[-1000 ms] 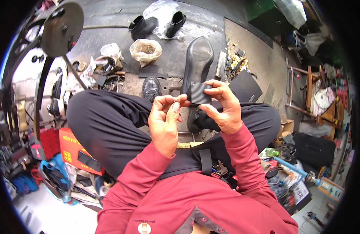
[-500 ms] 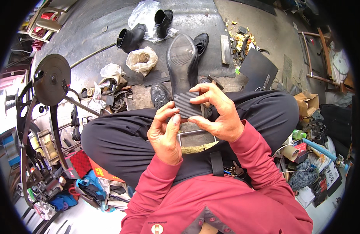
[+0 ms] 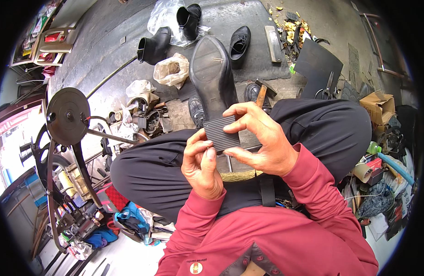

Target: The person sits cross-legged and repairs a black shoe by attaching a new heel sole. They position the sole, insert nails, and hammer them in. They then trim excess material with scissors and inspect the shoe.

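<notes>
A small black rubber piece with fine ridges (image 3: pixel 221 132) is held up in front of my lap by both hands. My left hand (image 3: pixel 202 169) pinches its lower left edge between thumb and fingers. On the other side, my right hand (image 3: pixel 267 143) grips it with the fingers on top and the thumb at the lower edge. Just beyond stands an upturned black shoe (image 3: pixel 211 69), its worn, ridged sole facing up and its heel end partly hidden behind the rubber piece. A wooden-handled hammer (image 3: pixel 261 95) lies to the right of that shoe.
Two black boots (image 3: pixel 154 46), a black lace-up shoe (image 3: pixel 240 43) and a metal bar (image 3: pixel 273 43) are ahead. To the right lie a black sheet (image 3: pixel 317 64), scissors (image 3: pixel 329 86) and a cardboard box (image 3: pixel 378 106). A machine with a black wheel (image 3: pixel 67 115) stands left.
The whole view has shifted slightly, showing more of the left side and more of the hammer. Both hands keep hold of the rubber piece, now tilted a little differently.
</notes>
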